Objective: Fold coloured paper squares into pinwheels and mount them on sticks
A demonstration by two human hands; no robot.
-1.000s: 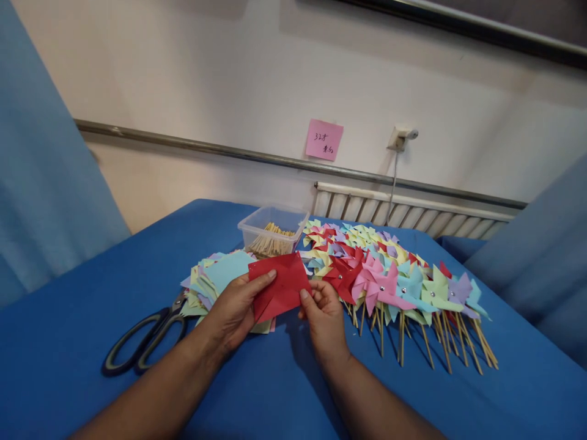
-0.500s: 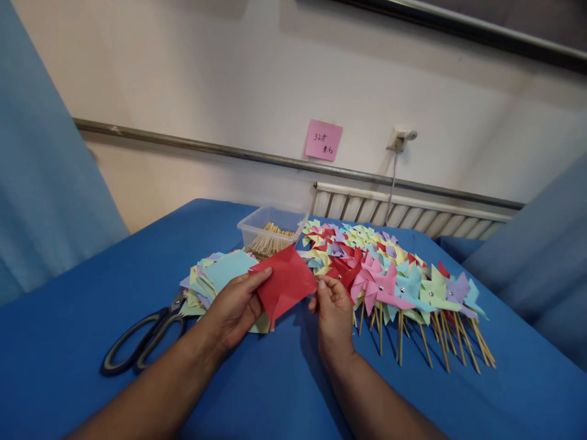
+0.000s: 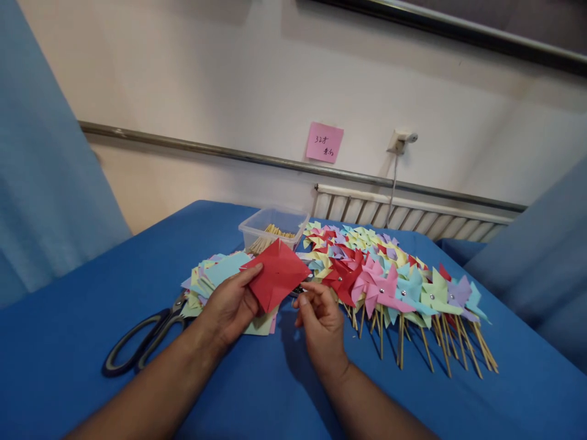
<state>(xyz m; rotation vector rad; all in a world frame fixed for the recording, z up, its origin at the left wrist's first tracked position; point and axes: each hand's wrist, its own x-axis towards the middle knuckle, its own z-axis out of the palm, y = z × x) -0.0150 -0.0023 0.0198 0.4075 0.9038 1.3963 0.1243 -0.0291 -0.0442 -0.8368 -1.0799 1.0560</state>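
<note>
My left hand [image 3: 236,302] is closed on a square of red paper [image 3: 277,275], thumb on top at its left corner. The square is held up flat, with slits running in from its corners and a small mark at its middle. My right hand [image 3: 323,315] is just beside the paper's right corner, its fingers loosely bent, thumb and forefinger a little apart with nothing seen between them. Behind those fingertips a small dark thing [image 3: 298,291] shows in part; I cannot make out what it is. A stack of coloured paper squares [image 3: 227,269] lies behind my left hand.
Scissors [image 3: 147,336] with dark handles lie left of the stack, blades partly hidden. Behind the red paper stands a clear plastic box [image 3: 257,229] of thin sticks. Rows of paper pinwheels [image 3: 383,287] on sticks fill the right side of the blue-covered table [image 3: 151,263].
The red paper has turned flatter toward me and shifted slightly left with my left hand. My right fingers have come off its right corner and moved a little left and down.
</note>
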